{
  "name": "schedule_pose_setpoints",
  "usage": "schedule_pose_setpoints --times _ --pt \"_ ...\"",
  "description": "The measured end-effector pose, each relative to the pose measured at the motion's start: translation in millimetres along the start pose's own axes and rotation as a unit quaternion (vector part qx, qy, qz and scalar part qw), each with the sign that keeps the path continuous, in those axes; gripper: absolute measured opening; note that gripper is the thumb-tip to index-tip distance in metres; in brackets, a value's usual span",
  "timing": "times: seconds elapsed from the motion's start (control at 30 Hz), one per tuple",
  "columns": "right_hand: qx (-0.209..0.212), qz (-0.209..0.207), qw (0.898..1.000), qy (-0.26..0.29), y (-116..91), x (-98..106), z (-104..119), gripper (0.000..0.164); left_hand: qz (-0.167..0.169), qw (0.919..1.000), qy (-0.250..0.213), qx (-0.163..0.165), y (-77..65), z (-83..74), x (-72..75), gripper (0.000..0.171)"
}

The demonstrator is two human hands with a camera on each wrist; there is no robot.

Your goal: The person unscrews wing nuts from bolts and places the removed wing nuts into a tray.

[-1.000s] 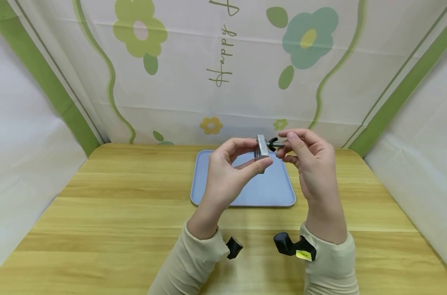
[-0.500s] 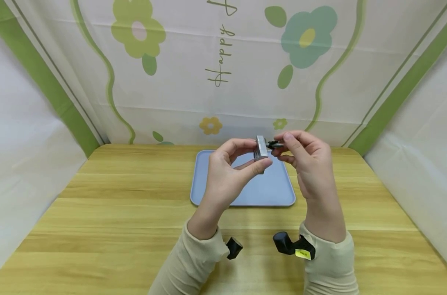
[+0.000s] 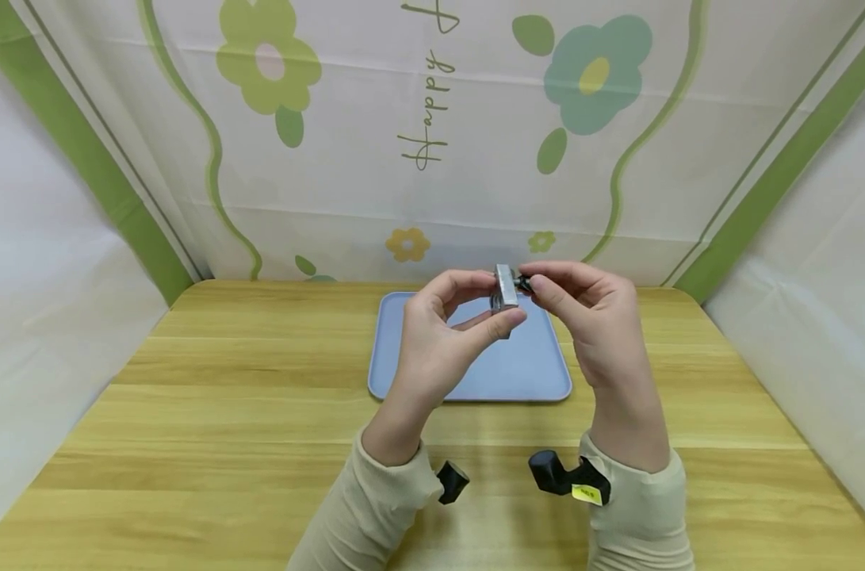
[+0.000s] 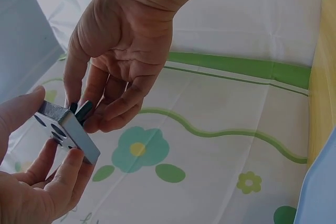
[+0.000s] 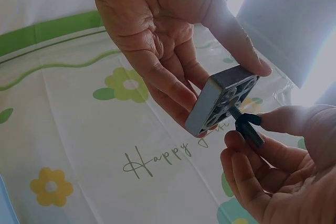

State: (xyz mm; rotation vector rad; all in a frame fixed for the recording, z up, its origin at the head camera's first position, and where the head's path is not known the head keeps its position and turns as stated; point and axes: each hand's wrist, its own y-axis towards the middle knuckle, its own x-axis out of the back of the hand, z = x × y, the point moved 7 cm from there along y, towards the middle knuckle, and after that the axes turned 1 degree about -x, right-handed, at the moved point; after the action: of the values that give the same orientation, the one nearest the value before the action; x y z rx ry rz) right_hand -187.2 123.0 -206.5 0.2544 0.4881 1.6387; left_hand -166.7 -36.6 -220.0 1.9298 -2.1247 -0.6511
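My left hand point(image 3: 449, 325) holds a small silver metal block point(image 3: 506, 285) by its edges, raised above the tray. Round holes pierce one face of the block in the left wrist view, and recesses mark the other in the right wrist view. A threaded bolt point(image 5: 256, 139) sticks out from that recessed face, carrying a black wing nut point(image 5: 247, 121). Thumb and forefinger of my right hand point(image 3: 592, 317) pinch the wing nut, close beside the block. In the head view those fingers hide most of the bolt.
A light blue tray point(image 3: 503, 387) lies on the wooden table point(image 3: 225, 412) beneath the hands. Behind the table hangs a white cloth point(image 3: 375, 119) with a flower print, and pale cloth walls flank both sides. Black camera mounts point(image 3: 568, 476) sit at both wrists.
My right hand has moved left along the bolt toward the block, from around the free end to the wing nut, whose wings also turned. The left hand keeps the block nearly still.
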Motion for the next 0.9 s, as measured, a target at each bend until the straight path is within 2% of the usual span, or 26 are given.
schedule_pose_setpoints --times 0.23,0.57,0.67,0.73,0.9 --pt "0.039 0.026 0.999 -0.021 -0.3 -3.0 4.6 0.025 -0.001 1.0000 0.000 0.002 0.6 -0.3 0.7 0.034" --pt "0.058 0.035 0.997 -0.039 -2.5 -6.1 7.1 0.027 -0.002 1.0000 0.001 0.004 0.0 0.6 1.3 0.034" --pt "0.058 0.014 0.998 -0.019 -2.4 -2.8 7.8 0.024 -0.002 1.0000 -0.002 0.003 0.1 0.4 1.5 0.034" --pt "0.048 -0.016 0.999 -0.005 -2.0 1.8 7.6 0.018 -0.003 1.0000 -0.003 0.003 0.3 0.2 1.8 0.035" --pt "-0.007 -0.089 0.996 0.009 -1.6 12.5 3.8 0.011 -0.006 1.0000 -0.002 0.004 0.6 0.1 2.3 0.035"
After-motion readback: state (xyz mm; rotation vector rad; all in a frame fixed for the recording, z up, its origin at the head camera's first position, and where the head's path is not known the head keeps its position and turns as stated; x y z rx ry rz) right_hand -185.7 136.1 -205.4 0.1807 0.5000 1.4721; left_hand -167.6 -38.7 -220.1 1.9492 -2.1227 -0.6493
